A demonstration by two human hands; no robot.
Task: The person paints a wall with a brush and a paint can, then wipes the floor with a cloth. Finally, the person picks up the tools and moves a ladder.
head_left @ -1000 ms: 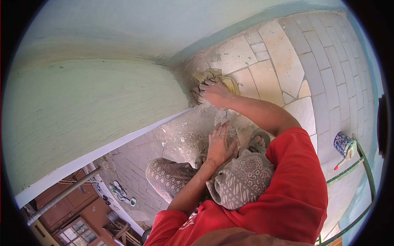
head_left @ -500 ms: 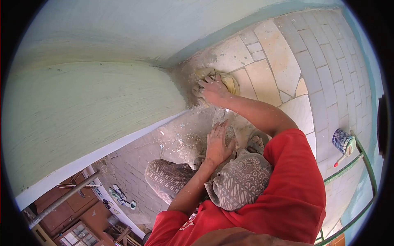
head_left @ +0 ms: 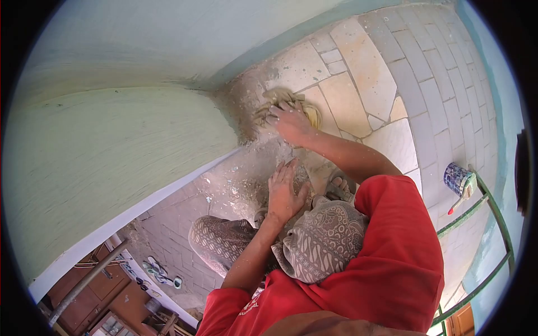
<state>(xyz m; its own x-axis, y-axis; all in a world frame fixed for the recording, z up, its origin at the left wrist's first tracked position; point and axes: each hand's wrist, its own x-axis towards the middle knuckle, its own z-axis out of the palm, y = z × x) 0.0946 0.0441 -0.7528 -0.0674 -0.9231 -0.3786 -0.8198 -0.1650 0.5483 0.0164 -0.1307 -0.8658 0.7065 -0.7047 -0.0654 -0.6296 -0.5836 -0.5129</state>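
Note:
My right hand (head_left: pixel 291 124) presses on a yellowish, dusty rag (head_left: pixel 312 113) on the stone floor beside the wall corner. Its fingers are spread over the cloth. Nearer my knees, my left hand (head_left: pixel 286 193) has its fingers extended and holds nothing, just above the dusty floor. Pale chips and dust (head_left: pixel 224 187) lie around it. Whether its palm touches the floor is hard to tell.
A green wall (head_left: pixel 123 145) ends in a corner left of the rag. At the right, a paint-stained can (head_left: pixel 457 178) with a brush (head_left: pixel 464 193) is by a green metal railing (head_left: pixel 499 218). Sandals (head_left: pixel 157 270) are at the lower left.
The view has shifted slightly, so the scene sits further left. My right hand stays on the rag, whose folds have changed a little. My left hand remains open.

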